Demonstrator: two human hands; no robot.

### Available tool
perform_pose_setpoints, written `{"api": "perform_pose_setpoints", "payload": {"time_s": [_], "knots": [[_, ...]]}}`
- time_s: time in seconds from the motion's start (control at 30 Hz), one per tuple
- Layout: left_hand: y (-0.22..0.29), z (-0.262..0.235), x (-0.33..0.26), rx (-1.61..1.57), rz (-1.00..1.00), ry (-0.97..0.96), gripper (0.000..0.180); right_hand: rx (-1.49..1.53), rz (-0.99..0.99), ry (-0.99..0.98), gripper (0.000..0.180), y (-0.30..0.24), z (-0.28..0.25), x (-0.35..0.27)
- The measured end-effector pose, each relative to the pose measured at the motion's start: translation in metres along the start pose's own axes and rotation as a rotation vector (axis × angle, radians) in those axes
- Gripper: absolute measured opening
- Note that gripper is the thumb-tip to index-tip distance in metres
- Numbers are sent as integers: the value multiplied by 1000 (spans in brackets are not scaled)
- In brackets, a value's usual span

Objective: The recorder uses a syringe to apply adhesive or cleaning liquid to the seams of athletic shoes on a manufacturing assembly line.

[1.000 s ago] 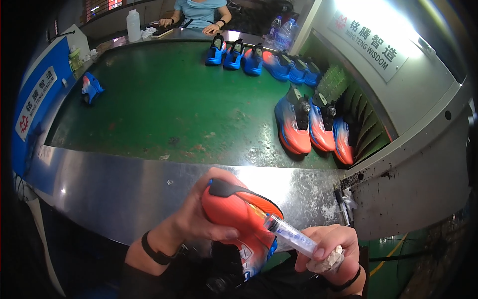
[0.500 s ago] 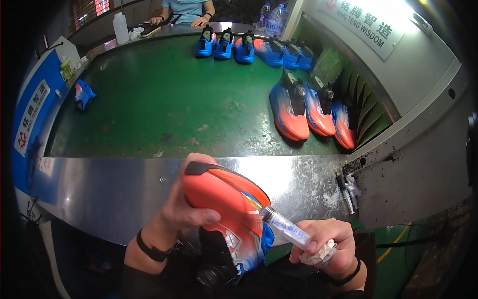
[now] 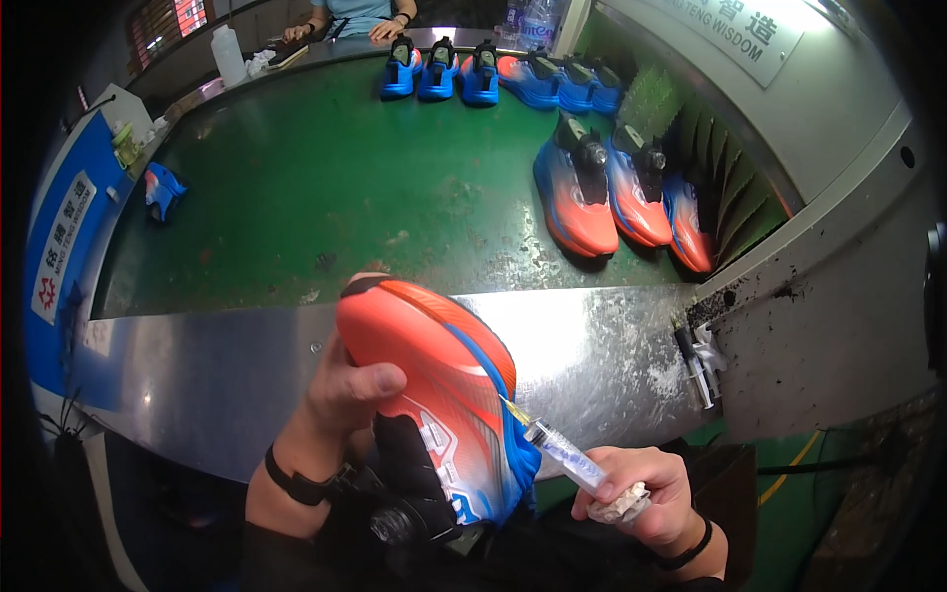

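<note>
My left hand (image 3: 340,400) is closed round the front of a coral, white and blue sports shoe (image 3: 424,345), holding it tilted with the toe up and away from me. The thumb lies over the upper, and most of the fingers are hidden behind. A black form (image 3: 402,521) sticks out of the shoe's opening. In my right hand (image 3: 659,488) is a clear syringe (image 3: 570,460) with a thin yellowish needle. The needle's tip is at the blue line between sole and upper; whether it touches I cannot tell. A crumpled tissue (image 3: 619,506) is bunched in the same hand.
Similar shoes stand on the green belt (image 3: 326,187), in a far row (image 3: 439,74) and nearer right (image 3: 582,202). A single shoe (image 3: 164,189) lies far left. More syringes (image 3: 693,365) rest at the metal ledge's (image 3: 227,385) right end. Another person (image 3: 360,18) sits beyond.
My left hand has shifted the shoe slightly left and farther away, turning it so more of the blue sole edge shows. The needle tip has moved along the seam toward the heel.
</note>
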State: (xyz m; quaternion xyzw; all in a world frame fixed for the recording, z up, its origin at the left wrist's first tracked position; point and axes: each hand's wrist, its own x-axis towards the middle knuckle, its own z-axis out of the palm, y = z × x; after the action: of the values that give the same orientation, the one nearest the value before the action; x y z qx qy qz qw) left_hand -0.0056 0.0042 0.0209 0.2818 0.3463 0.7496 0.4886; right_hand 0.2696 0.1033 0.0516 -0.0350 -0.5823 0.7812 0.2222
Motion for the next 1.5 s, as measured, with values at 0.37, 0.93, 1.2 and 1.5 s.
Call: {"api": "perform_pose_setpoints", "payload": {"time_s": [0.37,0.93,1.2,1.5], "knots": [[-8,-13,11,29,-116,70,57,-40,84,-22,41,24,-6,-32],[-22,-61,18,-5,-123,417,37,-78,55,44,33,44,-28,-81],[-7,-47,-7,178,-285,402,45,-155,-21,44,34,53,-29,-76],[7,-68,-56,389,-271,346,48,-306,-124,137,34,66,-19,-60]]}}
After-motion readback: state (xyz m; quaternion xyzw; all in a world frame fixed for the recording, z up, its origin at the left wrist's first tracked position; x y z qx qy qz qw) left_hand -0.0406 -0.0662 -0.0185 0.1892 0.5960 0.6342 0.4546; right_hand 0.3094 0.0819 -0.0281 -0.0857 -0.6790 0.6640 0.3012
